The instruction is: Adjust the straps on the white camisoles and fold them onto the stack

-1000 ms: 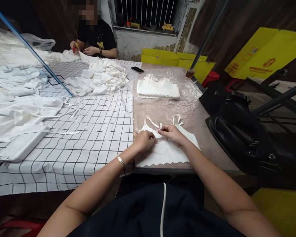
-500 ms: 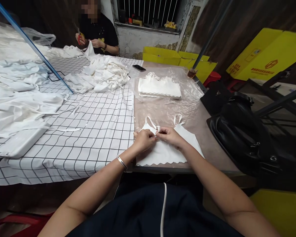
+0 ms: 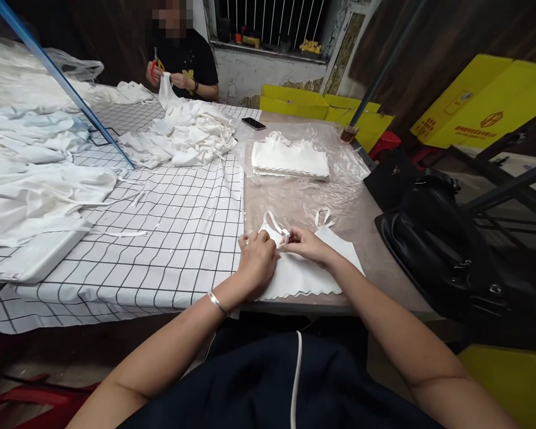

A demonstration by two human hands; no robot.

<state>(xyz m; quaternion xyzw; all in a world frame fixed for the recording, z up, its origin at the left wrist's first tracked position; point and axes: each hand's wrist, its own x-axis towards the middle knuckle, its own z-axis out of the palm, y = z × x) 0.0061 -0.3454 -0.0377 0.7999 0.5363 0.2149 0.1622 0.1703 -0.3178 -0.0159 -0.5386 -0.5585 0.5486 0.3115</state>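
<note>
A white strappy camisole (image 3: 312,271) with a scalloped hem lies flat at the table edge before me, its straps looped toward the far side. The fingers of my right hand (image 3: 310,245) pinch the left strap near where it meets the neckline. Curled over the left part of the camisole, my left hand (image 3: 258,259) is closed on the fabric; its fingertips are partly hidden. Farther back, a neat stack of folded white camisoles (image 3: 290,159) rests on clear plastic sheeting (image 3: 348,173).
Heaps of white garments (image 3: 196,134) cover the checked cloth (image 3: 183,238) to the left. A phone (image 3: 253,123) lies behind the stack. Black bags (image 3: 442,238) stand at right, yellow boxes (image 3: 482,101) beyond. Across the table, a person (image 3: 183,59) holds red-handled scissors (image 3: 153,70) and white fabric.
My left hand has shifted slightly left and toward me, away from the strap, and now covers the camisole's left side. My right hand keeps its pinch. The co-worker's hands moved slightly.
</note>
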